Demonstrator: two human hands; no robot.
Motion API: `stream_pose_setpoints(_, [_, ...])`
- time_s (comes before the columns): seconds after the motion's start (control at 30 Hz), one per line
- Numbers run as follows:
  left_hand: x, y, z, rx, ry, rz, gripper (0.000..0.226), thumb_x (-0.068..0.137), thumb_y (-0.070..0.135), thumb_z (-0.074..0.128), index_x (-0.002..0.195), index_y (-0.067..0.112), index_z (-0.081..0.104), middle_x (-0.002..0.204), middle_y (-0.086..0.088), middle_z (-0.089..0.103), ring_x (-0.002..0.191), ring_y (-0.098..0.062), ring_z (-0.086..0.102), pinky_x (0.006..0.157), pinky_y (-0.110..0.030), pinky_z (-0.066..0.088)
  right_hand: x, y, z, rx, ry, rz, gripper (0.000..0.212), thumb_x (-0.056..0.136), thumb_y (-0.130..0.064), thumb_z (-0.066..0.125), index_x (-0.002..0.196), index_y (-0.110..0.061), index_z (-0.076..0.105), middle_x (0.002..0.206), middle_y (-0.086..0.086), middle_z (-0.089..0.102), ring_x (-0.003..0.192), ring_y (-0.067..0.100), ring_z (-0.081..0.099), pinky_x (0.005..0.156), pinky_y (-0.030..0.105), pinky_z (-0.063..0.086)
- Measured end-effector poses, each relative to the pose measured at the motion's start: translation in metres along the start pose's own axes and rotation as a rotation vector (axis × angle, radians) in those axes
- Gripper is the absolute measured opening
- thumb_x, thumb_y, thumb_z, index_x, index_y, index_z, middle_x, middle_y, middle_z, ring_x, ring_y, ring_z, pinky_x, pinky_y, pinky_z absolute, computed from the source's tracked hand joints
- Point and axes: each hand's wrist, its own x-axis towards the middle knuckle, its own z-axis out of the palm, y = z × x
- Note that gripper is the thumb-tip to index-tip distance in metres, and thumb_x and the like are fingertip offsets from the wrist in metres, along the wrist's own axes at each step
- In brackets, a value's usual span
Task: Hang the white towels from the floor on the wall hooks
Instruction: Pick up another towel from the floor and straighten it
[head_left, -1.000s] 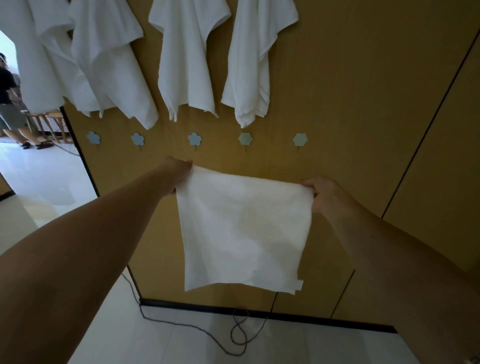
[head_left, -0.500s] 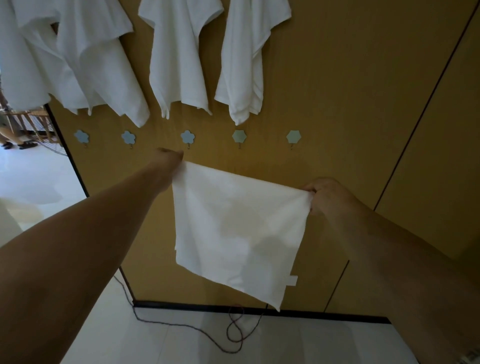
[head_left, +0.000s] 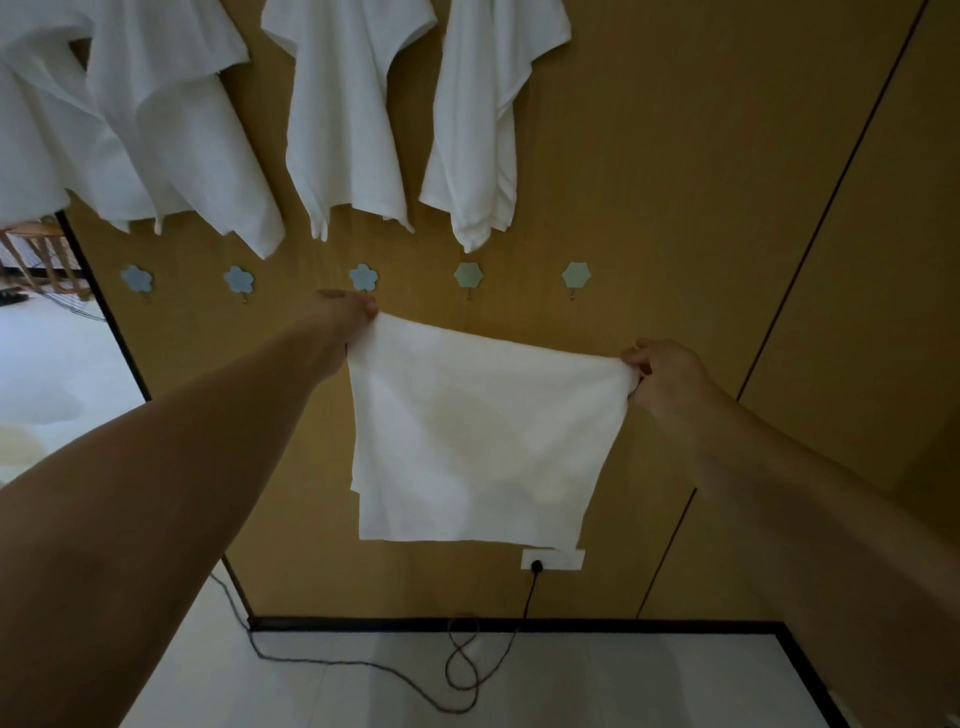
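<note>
White towel (head_left: 475, 441) pinched by left hand (head_left: 349, 318), right hand (head_left: 661, 375); fingertips hidden

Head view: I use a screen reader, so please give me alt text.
Two hands, left hand and right hand, hold a white towel spread by its top corners against a tan wall, just below five bare hooks. More white towels hang above.

Plain white held towel (head_left: 472, 441), unpatterned, faintly yellowed at centre. Plain white hung towels (head_left: 343, 109) along upper edge of wall. Ochre-brown wall panels (head_left: 675, 182), divided by thin dark seams. Pale blue flower-shaped hooks (head_left: 362, 276); pale green hexagonal hooks (head_left: 576, 274). White socket plate (head_left: 552, 559) with black plug. Black skirting strip (head_left: 519, 624). Glossy white floor (head_left: 571, 680). Dark cable (head_left: 462, 670).
</note>
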Motion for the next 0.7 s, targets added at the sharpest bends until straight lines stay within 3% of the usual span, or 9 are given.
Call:
stream_pose_setpoints(0.07, [0.004,-0.001,0.000,0.014,-0.009,-0.002,0.016,0.089,0.009,0.067,0.105,0.012,0.067,0.115,-0.005,0.063,0.097,-0.018,0.056,0.090,-0.035,0.049,0.002,-0.009,0.002,0.192,-0.002,0.132,0.053,0.095,0.008,0.047,0.146,-0.004,0.040,0.145,0.013,0.046,0.118,0.029,0.055,0.102,0.037,0.043])
stream_pose_setpoints(0.13, [0.006,-0.001,-0.001,0.033,-0.002,-0.017,0.016,0.088,0.007,0.069,0.104,0.011,0.066,0.117,-0.008,0.063,0.097,-0.020,0.058,0.092,-0.037,0.050,0.000,-0.015,0.000,0.194,-0.007,0.157,0.057,0.092,0.009,0.053,0.146,-0.008,0.043,0.130,0.010,0.056,0.091,0.021,0.059,0.088,0.038,0.049])
stream_pose_setpoints(0.2, [0.006,0.001,-0.002,0.055,-0.010,-0.022,0.033,0.087,0.003,0.069,0.118,0.006,0.060,0.124,-0.013,0.060,0.108,-0.025,0.058,0.097,-0.041,0.050,0.000,-0.019,-0.004,0.151,-0.006,0.138,0.059,0.091,0.008,0.056,0.146,-0.008,0.043,0.125,0.010,0.058,0.098,0.022,0.059,0.094,0.040,0.049])
stream_pose_setpoints(0.27, [0.002,0.003,-0.001,0.083,-0.076,-0.008,0.049,0.087,-0.003,0.067,0.132,0.004,0.051,0.131,-0.015,0.055,0.118,-0.030,0.055,0.099,-0.042,0.049,0.000,-0.023,-0.010,0.073,0.011,0.120,0.060,0.092,0.007,0.055,0.148,-0.006,0.038,0.144,0.016,0.048,0.124,0.028,0.051,0.109,0.043,0.041])
stream_pose_setpoints(0.33, [-0.002,0.006,0.003,0.051,-0.114,0.012,0.042,0.086,-0.008,0.065,0.125,0.005,0.055,0.128,-0.016,0.056,0.121,-0.032,0.055,0.098,-0.040,0.049,-0.005,-0.025,-0.013,0.039,0.025,0.083,0.058,0.094,0.006,0.053,0.148,-0.003,0.035,0.149,0.018,0.041,0.133,0.032,0.044,0.111,0.042,0.038])
stream_pose_setpoints(0.43, [-0.008,0.008,0.006,-0.025,-0.191,0.057,0.023,0.083,-0.011,0.064,0.096,0.007,0.065,0.112,-0.013,0.060,0.120,-0.030,0.056,0.100,-0.038,0.048,-0.020,-0.026,-0.015,0.146,0.100,-0.001,0.045,0.092,0.009,0.051,0.136,0.009,0.047,0.120,0.017,0.061,0.108,0.028,0.056,0.083,0.029,0.052])
stream_pose_setpoints(0.5, [-0.008,0.008,0.007,-0.020,-0.292,0.093,0.027,0.078,-0.008,0.072,0.102,0.002,0.068,0.118,-0.014,0.063,0.120,-0.029,0.056,0.106,-0.039,0.044,-0.035,-0.031,-0.018,0.210,0.137,-0.066,0.046,0.087,0.011,0.053,0.133,0.012,0.049,0.092,0.009,0.061,0.087,0.021,0.057,0.067,0.024,0.052])
stream_pose_setpoints(0.57, [-0.007,0.010,0.009,0.080,-0.420,0.119,0.042,0.066,0.004,0.084,0.106,0.003,0.070,0.121,-0.013,0.064,0.118,-0.025,0.057,0.109,-0.038,0.040,-0.048,-0.039,-0.022,0.116,0.162,-0.152,0.046,0.084,0.007,0.060,0.129,0.004,0.057,0.094,0.007,0.063,0.086,0.016,0.061,0.071,0.024,0.053])
stream_pose_setpoints(0.7, [-0.005,0.015,0.020,0.567,-0.532,0.283,0.056,0.048,0.030,0.095,0.100,0.020,0.075,0.111,0.001,0.066,0.108,-0.017,0.058,0.101,-0.034,0.045,-0.066,-0.054,-0.023,-0.155,0.189,-0.334,0.044,0.066,-0.007,0.086,0.108,-0.006,0.071,0.101,0.004,0.066,0.089,0.015,0.064,0.070,0.023,0.051])
